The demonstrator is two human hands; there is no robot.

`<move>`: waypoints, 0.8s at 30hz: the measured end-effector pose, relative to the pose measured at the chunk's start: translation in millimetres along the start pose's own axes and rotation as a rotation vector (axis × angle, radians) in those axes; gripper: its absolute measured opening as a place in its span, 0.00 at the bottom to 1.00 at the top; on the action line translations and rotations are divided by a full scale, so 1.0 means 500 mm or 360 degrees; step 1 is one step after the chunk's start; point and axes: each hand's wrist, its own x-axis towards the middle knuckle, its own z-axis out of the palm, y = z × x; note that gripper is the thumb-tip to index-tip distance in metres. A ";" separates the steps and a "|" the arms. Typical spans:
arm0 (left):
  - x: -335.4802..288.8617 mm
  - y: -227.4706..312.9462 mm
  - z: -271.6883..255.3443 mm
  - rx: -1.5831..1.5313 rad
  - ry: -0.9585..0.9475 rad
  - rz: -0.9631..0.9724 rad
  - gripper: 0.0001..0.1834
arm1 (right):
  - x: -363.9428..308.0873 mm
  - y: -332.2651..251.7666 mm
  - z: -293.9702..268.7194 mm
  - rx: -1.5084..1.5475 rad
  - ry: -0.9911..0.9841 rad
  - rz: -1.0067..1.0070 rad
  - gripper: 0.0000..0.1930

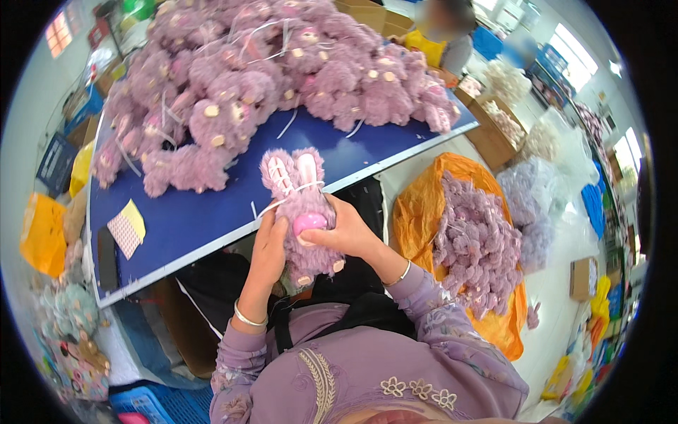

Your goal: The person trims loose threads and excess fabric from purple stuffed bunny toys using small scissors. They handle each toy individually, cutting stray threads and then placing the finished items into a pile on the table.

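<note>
A fluffy mauve plush rabbit (316,261) is upright between my two hands, in front of the table's near edge. Its long ears with pale pink linings point away from me, and a white string (308,186) crosses them. My left hand (267,244) grips the rabbit's left side. From the other side my right hand (351,230) holds it, the thumb lying against a smooth, shiny pink oval piece (309,224) on the body. Cream foot pads show at the rabbit's lower end. The fingers behind the toy are hidden.
A big heap of similar plush toys (233,71) covers the far part of the blue table (212,222). A checked paper (128,233) lies at its left. To my right, an orange sack (417,205) holds more mauve plush pieces. A person in yellow (426,48) is beyond the table.
</note>
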 end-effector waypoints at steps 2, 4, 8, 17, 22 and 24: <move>0.007 0.013 0.003 -0.0095 -0.0037 -0.0096 0.22 | -0.007 0.019 -0.051 0.0241 0.0260 0.0044 0.31; 0.007 0.012 -0.003 -0.0150 -0.0011 -0.0107 0.21 | -0.037 0.019 -0.148 0.0312 0.0476 0.0124 0.27; -0.012 0.019 -0.035 -0.0137 0.0101 -0.0185 0.21 | -0.189 0.032 -0.412 0.1752 0.0667 -0.0930 0.23; -0.002 0.028 -0.017 0.0051 -0.0009 -0.0169 0.11 | -0.148 0.131 -0.289 0.0885 0.0863 0.0233 0.11; 0.000 0.037 -0.030 0.0166 0.0057 -0.0111 0.09 | -0.029 0.074 -0.215 0.0624 0.0421 0.0189 0.12; 0.000 0.035 -0.034 0.0169 0.0092 -0.0091 0.08 | 0.022 0.052 -0.192 0.0550 0.0305 0.0087 0.12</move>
